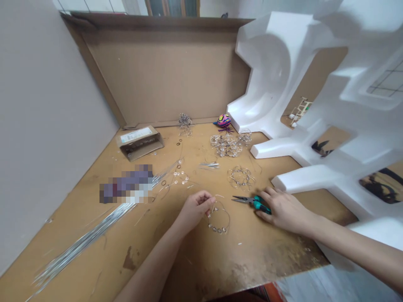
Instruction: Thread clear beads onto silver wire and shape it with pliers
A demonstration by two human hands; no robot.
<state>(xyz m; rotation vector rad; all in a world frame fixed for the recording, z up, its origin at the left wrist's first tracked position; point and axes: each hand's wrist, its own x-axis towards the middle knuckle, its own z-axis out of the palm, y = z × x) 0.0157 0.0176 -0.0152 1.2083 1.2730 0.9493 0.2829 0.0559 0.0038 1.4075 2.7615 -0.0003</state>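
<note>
My left hand (197,206) is closed in a pinch on a thin wire ring (229,218) strung with several clear beads, just above the table. A loose wire end sticks out past the fingertips. To the right, my right hand (281,209) has its fingers round the green handles of needle-nose pliers (252,201). The pliers lie low over the table, their jaws pointing left towards the ring. Beyond them rests another beaded wire ring (241,178). Several loose clear beads (181,178) lie ahead of my left hand.
A bundle of straight wires (94,235) runs along the left, beside a blurred purple item (126,182). Further back are an open cardboard box (140,142), tangled beaded wire pieces (225,145) and a colourful ball-like object (224,121). White foam packing (292,180) borders the right.
</note>
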